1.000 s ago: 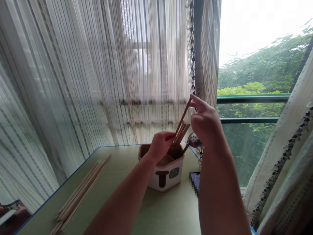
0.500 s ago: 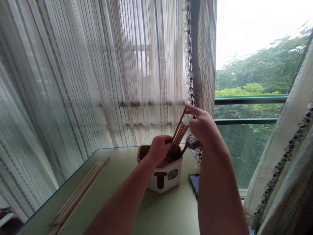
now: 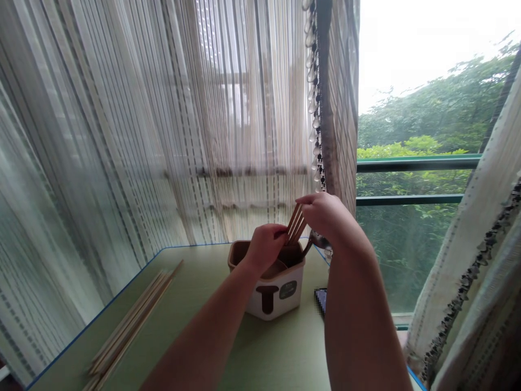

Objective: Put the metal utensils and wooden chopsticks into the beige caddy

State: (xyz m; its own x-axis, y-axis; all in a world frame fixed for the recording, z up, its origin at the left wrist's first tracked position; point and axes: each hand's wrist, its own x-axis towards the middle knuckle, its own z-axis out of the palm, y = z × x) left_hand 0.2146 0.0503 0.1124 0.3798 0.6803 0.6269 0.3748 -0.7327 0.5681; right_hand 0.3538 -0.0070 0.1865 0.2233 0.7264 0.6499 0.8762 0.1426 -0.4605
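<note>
Both hands (image 3: 264, 247) (image 3: 328, 213) at chopsticks (image 3: 294, 225) slanting up out of holder (image 3: 280, 300).
Left fingers pinch chopsticks just above holder's back rim; right fingers sit over the top ends, can't tell if pinching. Metal ladle (image 3: 320, 241) sticks out at holder's right corner. Separate stick bundle (image 3: 134, 323) lies on bench (image 3: 187, 288), left of holder.

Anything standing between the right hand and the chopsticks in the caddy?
Nothing visible: the right hand is at the upper ends of the chopsticks, the left hand lower down. The ladle leans at the right side of the caddy, not between them.
</note>
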